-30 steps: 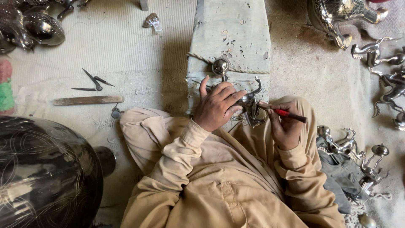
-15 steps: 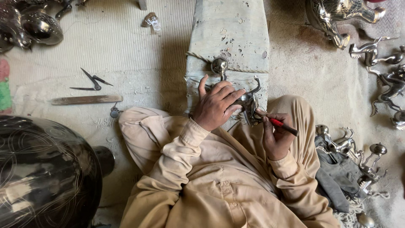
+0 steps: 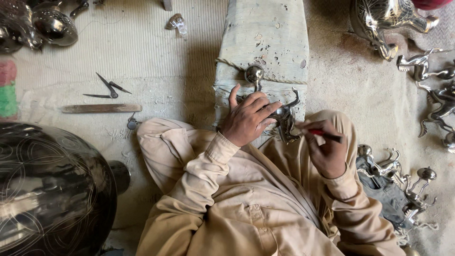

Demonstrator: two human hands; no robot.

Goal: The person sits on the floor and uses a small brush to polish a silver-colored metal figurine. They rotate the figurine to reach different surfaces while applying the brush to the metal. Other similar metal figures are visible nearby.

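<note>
My left hand presses down on a small silver metal figurine that lies on the near end of a cloth-wrapped block. The figurine's round knob sticks out beyond my fingers. In my right hand is a red pen-like tool, its tip close to the figurine's right side. Both arms wear beige sleeves, and my beige-clad knees frame the block.
More silver figurines lie at the right and lower right. A large engraved dark metal vessel fills the lower left. A pair of dividers, a flat metal file and shiny vessels lie at the left.
My right hand has shifted slightly with the red tool, bringing its tip in against the figurine. My left hand has stayed on the figurine.
</note>
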